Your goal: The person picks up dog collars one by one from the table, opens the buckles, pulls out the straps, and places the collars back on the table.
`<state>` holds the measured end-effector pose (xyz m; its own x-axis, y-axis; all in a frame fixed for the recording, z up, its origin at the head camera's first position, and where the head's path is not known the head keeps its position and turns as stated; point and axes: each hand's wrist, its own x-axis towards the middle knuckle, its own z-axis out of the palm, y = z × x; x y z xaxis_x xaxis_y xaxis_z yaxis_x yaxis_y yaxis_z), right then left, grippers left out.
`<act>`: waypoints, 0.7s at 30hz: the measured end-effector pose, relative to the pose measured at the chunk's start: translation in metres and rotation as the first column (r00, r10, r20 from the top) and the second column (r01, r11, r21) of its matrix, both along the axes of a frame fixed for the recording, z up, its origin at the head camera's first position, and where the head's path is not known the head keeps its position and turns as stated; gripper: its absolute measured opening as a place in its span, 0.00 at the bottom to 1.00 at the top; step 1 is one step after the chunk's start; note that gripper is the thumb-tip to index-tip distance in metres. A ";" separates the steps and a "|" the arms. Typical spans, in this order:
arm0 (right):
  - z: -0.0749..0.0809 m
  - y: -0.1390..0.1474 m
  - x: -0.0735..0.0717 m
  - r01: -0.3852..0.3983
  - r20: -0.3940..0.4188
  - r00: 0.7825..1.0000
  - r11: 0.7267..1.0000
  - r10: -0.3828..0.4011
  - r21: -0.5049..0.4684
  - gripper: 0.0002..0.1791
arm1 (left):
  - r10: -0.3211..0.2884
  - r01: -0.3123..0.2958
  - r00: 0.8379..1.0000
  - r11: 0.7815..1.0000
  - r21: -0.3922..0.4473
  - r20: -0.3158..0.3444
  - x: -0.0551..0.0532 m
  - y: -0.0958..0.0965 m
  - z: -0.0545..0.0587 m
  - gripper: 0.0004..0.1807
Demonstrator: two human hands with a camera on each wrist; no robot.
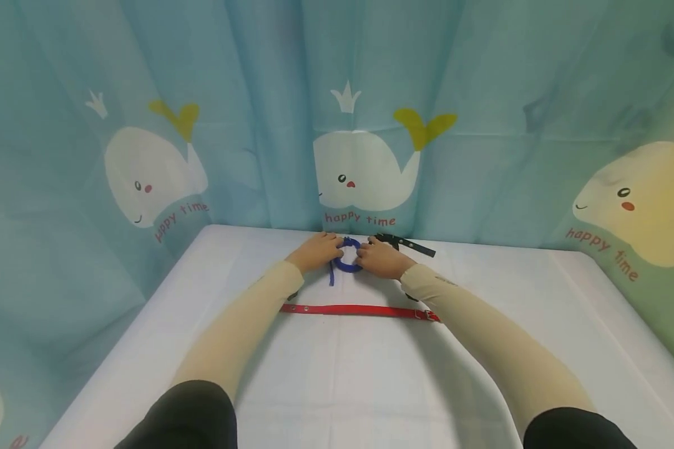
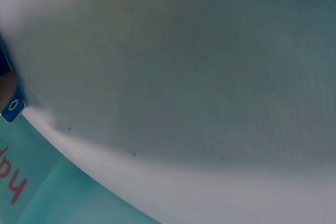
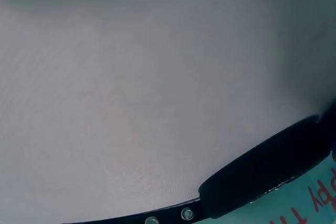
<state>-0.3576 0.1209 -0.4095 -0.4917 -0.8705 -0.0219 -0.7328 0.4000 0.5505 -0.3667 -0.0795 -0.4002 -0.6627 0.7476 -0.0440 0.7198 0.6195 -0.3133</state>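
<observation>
A blue strap, bent into a ring with a loose tail hanging toward me, lies near the table's far edge. My left hand grips the ring's left side, and my right hand holds its right side with curled fingers. In the left wrist view, a fingertip lies over the blue strap's eyelet end. Just behind my right hand lies a black strap with metal eyelets; its wide dark section shows in the right wrist view, while my hand partly hides it in the head view.
Nearer to me, a red strap with a buckle at its right end lies stretched across the white table, beneath my forearms. A blue-green curtain printed with whales hangs right behind the far table edge and along both sides.
</observation>
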 end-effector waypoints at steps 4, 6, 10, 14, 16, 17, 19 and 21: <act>0.001 0.001 -0.001 -0.017 -0.013 1.000 1.000 0.017 0.001 0.09 | -0.021 0.020 0.999 0.999 -0.026 -0.025 0.004 0.001 0.003 0.14; 0.004 0.003 0.002 -0.021 -0.009 1.000 1.000 0.021 -0.001 0.10 | -0.060 0.058 0.997 0.998 -0.031 -0.051 0.008 0.000 0.005 0.14; 0.013 0.009 0.013 -0.019 0.000 1.000 1.000 0.019 -0.020 0.12 | -0.112 0.111 0.991 0.994 -0.017 -0.072 0.019 -0.004 0.013 0.12; 0.022 0.016 0.032 -0.016 0.010 1.000 0.998 0.016 -0.054 0.14 | -0.157 0.158 0.984 0.988 0.004 -0.088 0.039 -0.007 0.026 0.09; 0.027 0.020 0.042 -0.022 0.008 1.000 0.997 0.023 -0.077 0.14 | -0.192 0.194 0.974 0.981 0.004 -0.117 0.050 -0.009 0.033 0.10; 0.029 0.021 0.048 -0.029 0.001 1.000 0.996 0.029 -0.082 0.15 | -0.211 0.213 0.968 0.977 0.000 -0.135 0.056 -0.010 0.036 0.10; 0.035 0.025 0.060 -0.052 -0.020 0.999 0.995 0.051 -0.086 0.16 | -0.256 0.257 0.950 0.966 -0.016 -0.181 0.069 -0.010 0.043 0.10; 0.042 0.029 0.071 -0.069 -0.041 0.997 0.994 0.066 -0.081 0.18 | -0.303 0.301 0.923 0.953 -0.043 -0.237 0.081 -0.011 0.051 0.11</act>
<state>-0.2866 0.1496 -0.3673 -0.4306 -0.8999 0.0694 -0.7386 0.3955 0.5460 -0.2858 -0.0901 -0.3496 -0.3968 0.9142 0.0828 0.7763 0.3823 -0.5012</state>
